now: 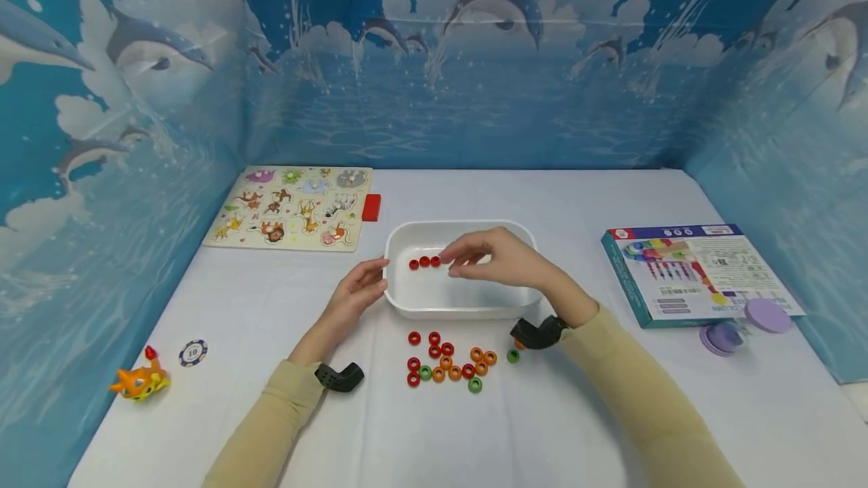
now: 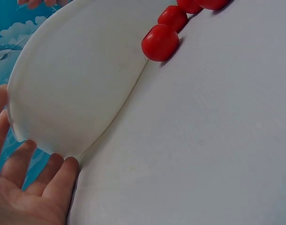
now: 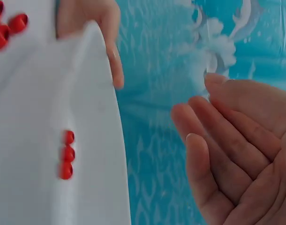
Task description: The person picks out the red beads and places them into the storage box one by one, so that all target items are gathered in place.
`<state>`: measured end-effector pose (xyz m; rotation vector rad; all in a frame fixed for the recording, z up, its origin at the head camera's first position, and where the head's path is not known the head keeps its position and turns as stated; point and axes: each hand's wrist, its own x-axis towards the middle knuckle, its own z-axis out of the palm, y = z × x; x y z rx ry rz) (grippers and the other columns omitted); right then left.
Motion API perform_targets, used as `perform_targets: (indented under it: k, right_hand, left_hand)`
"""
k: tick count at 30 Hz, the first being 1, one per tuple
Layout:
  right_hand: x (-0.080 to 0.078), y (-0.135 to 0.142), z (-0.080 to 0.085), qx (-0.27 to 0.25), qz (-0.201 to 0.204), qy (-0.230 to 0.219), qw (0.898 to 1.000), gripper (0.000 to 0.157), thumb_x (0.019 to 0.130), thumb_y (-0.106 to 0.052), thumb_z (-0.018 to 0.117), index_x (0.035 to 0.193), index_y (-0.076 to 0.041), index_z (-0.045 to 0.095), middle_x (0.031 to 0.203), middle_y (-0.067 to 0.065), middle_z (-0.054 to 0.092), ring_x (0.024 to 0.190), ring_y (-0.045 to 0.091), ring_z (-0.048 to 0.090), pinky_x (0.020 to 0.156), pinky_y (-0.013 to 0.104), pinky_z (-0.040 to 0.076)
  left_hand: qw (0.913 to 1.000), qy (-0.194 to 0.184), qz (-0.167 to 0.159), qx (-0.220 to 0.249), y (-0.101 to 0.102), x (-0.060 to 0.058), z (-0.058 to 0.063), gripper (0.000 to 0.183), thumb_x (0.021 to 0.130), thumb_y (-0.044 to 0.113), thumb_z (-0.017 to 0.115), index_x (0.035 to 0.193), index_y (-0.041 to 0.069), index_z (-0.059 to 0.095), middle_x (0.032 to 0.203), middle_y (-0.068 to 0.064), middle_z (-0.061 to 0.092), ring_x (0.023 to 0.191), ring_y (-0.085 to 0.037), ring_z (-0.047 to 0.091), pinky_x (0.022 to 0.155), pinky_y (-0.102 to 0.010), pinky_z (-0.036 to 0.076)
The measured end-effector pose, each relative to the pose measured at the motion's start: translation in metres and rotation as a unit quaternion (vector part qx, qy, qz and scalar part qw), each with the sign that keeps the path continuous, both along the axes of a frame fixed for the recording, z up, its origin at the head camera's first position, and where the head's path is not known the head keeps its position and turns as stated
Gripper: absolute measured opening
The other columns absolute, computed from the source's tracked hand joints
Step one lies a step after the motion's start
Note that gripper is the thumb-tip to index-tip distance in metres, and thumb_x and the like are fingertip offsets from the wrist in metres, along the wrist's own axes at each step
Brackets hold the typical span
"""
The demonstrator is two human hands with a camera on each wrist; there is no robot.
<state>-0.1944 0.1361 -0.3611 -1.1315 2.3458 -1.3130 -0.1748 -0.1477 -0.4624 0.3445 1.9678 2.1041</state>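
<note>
A white plastic tray [image 1: 461, 314] stands at mid-table, holding a short row of three red beads [image 1: 424, 261] near its left side. Fingertips of my left hand [image 1: 351, 298] touch the tray's left end from outside; the left wrist view shows them spread along its rim. Above the tray hovers my right hand [image 1: 500, 256], fingers loosely bent just right of the row. In the right wrist view its palm [image 3: 255, 187] faces the camera with nothing in it. Several red, orange and green ring-shaped beads [image 1: 454, 373] lie scattered in front of the tray.
An animal puzzle board [image 1: 291, 209] lies back left with a red block [image 1: 371, 208] beside it. On the right are a flat boxed game [image 1: 698, 277] and purple lidded tubs [image 1: 722, 338]. Front left hold a poker chip [image 1: 193, 353] and an orange toy figure [image 1: 140, 381].
</note>
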Motion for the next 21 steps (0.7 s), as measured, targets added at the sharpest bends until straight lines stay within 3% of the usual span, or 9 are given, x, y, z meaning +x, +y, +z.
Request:
perform_targets:
  k: [5, 9, 15, 21]
  right_hand:
    - [0.038, 0.005, -0.018, -0.003, 0.051, -0.025, 0.998, 0.022, 0.081, -0.017, 0.066, 0.103, -0.012, 0.065, 0.096, -0.002, 0.065, 0.081, 0.009, 0.06, 0.072, 0.03, 0.052]
    - [0.058, 0.009, -0.038, 0.028, 0.057, -0.032, 0.997, 0.02, 0.081, -0.015, 0.067, 0.1, -0.015, 0.066, 0.09, -0.005, 0.065, 0.076, 0.006, 0.059, 0.065, 0.026, 0.051]
    - [0.075, 0.013, -0.063, 0.055, 0.041, -0.037, 0.997, 0.021, 0.078, -0.023, 0.07, 0.097, -0.016, 0.066, 0.074, -0.011, 0.061, 0.06, 0.005, 0.054, 0.05, 0.021, 0.046]
    - [0.079, 0.015, -0.083, 0.069, 0.03, -0.053, 0.996, 0.023, 0.074, -0.025, 0.073, 0.096, -0.022, 0.066, 0.071, -0.011, 0.059, 0.057, 0.005, 0.048, 0.049, 0.019, 0.043]
  left_hand:
    - [1.0, 0.004, 0.002, 0.001, -0.002, -0.005, -0.01, 0.044, 0.086, 0.023, 0.06, 0.126, 0.012, 0.046, 0.137, -0.002, 0.038, 0.126, -0.016, 0.033, 0.097, -0.03, 0.036]
    - [0.9999, 0.009, 0.004, -0.002, -0.002, -0.006, -0.011, 0.047, 0.085, 0.025, 0.061, 0.127, 0.01, 0.045, 0.137, -0.002, 0.038, 0.126, -0.016, 0.033, 0.097, -0.03, 0.037]
    - [1.0, -0.007, 0.002, -0.006, -0.002, -0.005, -0.008, 0.043, 0.088, 0.018, 0.057, 0.128, 0.011, 0.044, 0.138, 0.0, 0.037, 0.126, -0.015, 0.032, 0.097, -0.029, 0.036]
    - [0.9998, -0.002, -0.001, -0.019, 0.001, 0.002, 0.005, 0.044, 0.09, 0.014, 0.054, 0.13, 0.004, 0.039, 0.141, -0.006, 0.032, 0.128, -0.019, 0.028, 0.098, -0.031, 0.035]
